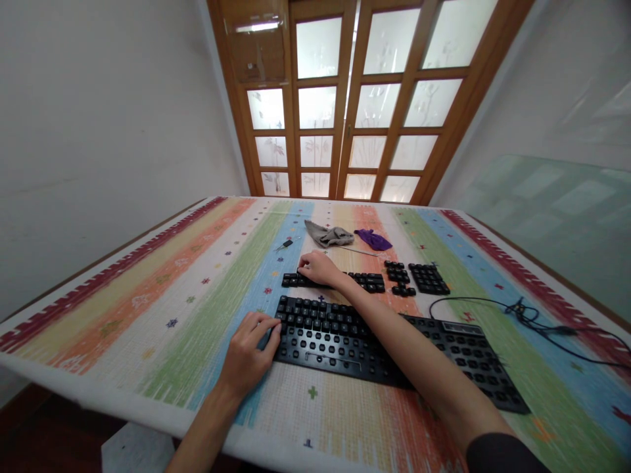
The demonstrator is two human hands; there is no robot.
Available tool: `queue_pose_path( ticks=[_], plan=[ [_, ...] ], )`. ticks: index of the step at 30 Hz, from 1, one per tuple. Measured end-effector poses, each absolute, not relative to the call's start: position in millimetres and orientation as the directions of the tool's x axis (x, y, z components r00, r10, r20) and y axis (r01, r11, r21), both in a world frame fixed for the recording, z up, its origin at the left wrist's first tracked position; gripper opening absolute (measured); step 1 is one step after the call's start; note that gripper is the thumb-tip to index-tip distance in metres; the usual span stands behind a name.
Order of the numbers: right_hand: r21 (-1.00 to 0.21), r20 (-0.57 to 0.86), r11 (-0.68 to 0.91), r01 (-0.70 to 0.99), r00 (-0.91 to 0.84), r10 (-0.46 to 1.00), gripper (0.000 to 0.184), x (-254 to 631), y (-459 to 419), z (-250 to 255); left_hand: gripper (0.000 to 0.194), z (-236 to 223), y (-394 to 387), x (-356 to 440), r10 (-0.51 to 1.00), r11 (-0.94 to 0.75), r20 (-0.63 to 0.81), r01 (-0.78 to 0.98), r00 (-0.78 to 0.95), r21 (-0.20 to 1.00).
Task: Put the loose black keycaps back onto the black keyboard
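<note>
A black keyboard (pixel 340 355) lies on the cloth, its upper left rows fitted with keycaps and its lower rows and right side showing bare key posts. My left hand (pixel 254 348) grips its left edge, thumb and fingers closed around it. Beyond the keyboard lie loose black keycaps (pixel 372 282) lined up in rows. My right hand (pixel 318 268) reaches across to the left end of these rows, fingertips pinched at a keycap (pixel 290 280); the fingers partly hide it. My right forearm covers part of the keyboard.
More keycaps (pixel 428 278) stand grouped at the right. A grey cloth (pixel 329 234), a purple cloth (pixel 374 239), a thin rod (pixel 359 251) and a small black tool (pixel 287 244) lie farther back. The cable (pixel 530 318) coils on the right of the striped tablecloth (pixel 197 322).
</note>
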State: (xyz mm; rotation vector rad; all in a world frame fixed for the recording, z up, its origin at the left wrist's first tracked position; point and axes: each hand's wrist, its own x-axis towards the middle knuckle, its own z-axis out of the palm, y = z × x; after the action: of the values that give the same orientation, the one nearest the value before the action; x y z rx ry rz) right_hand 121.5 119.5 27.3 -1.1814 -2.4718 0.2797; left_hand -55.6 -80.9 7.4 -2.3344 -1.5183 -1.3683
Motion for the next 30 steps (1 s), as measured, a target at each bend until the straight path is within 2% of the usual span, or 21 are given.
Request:
queue_pose_path(
  ticks=[6,11,17,23,30],
  plan=[
    [-0.353,0.300,0.632,0.690,-0.556,0.775,0.008,118,117,24,0.014,5,-79,-57,0.703,-0.519,0.702,0.758,0.115,0.396],
    [-0.377,0.365,0.660,0.649,-0.551,0.750,0.007,119,106,30,0.017,2,-79,-60,0.730,-0.452,0.681,0.787,0.055,0.420],
    [-0.477,0.465,0.773,0.418,-0.627,0.625,0.006,134,61,35,0.017,1,-79,-60,0.775,-0.420,0.629,0.794,0.061,0.440],
    [-0.430,0.535,0.869,0.247,-0.705,0.465,0.006,147,5,34,0.017,1,-79,-59,0.759,-0.438,0.645,0.799,0.083,0.412],
    [-0.306,0.549,0.919,0.249,-0.742,0.384,0.011,141,-16,17,0.013,4,-80,-55,0.714,-0.479,0.691,0.797,0.110,0.368]
  ],
)
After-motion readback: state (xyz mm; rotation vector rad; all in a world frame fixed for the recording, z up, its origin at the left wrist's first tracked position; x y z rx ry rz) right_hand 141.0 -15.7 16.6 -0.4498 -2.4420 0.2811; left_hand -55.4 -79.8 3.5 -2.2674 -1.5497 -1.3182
